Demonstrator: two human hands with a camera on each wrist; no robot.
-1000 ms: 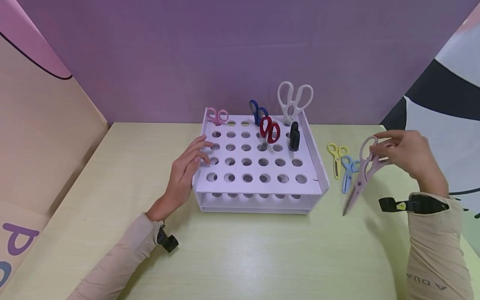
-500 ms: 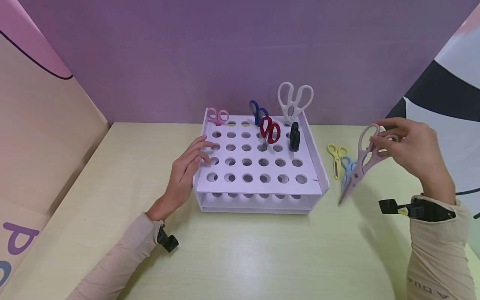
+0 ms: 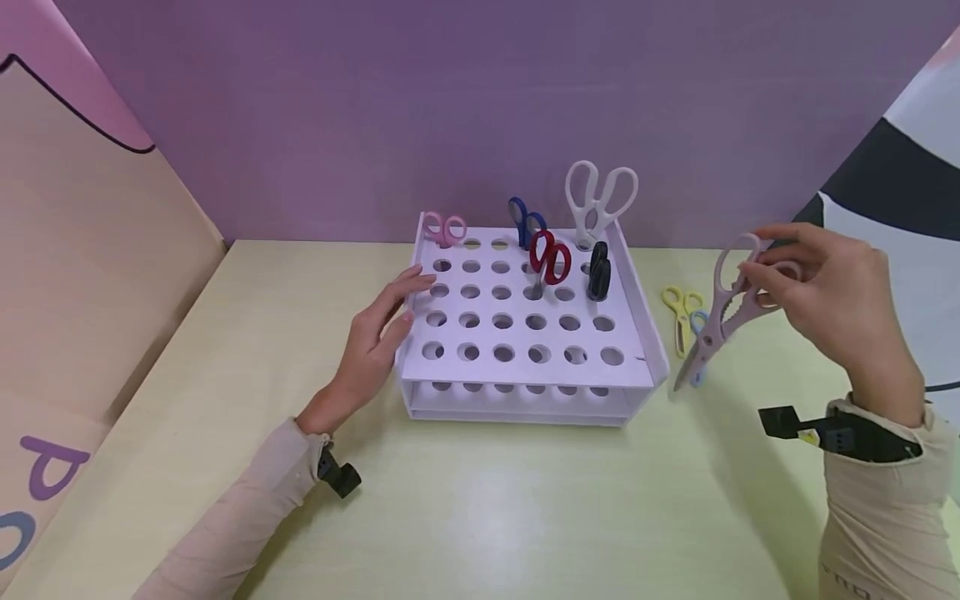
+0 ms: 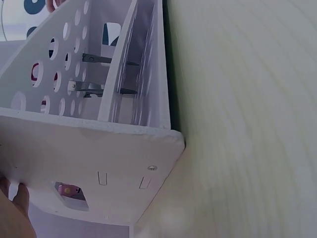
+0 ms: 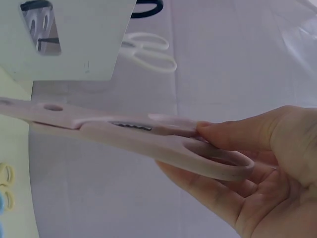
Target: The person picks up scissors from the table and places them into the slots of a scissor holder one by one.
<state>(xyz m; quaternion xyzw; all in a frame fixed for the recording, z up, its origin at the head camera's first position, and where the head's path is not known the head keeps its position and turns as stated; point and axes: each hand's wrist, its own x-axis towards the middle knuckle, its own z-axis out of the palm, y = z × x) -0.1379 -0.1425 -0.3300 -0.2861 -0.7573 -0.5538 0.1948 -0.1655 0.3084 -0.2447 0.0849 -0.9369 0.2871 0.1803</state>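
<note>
My right hand [image 3: 832, 292] pinches a pair of pale pink kitchen scissors [image 3: 710, 337] by the handle loops, above the table with the blades slanting down to the left. The right wrist view shows the toothed part between the handles of these scissors [image 5: 119, 141]. My left hand [image 3: 371, 337] rests at the left side of a white rack [image 3: 485, 337] with rows of round holes, fingertips over its edge. In the left wrist view, blades [image 4: 91, 87] hang inside the rack.
Standing in the rack are small pink scissors [image 3: 444, 242], dark blue scissors [image 3: 524, 233], red scissors [image 3: 549, 265], black scissors [image 3: 598, 279] and large white scissors [image 3: 602, 218]. Yellow scissors [image 3: 682, 315] lie right of it, beside light blue scissors [image 3: 698, 377] partly hidden behind the held pair.
My right hand has raised the pale pink scissors and tilted them, their blades shifting left over the light blue pair. My left hand stays at the rack. The head view has shifted slightly.
</note>
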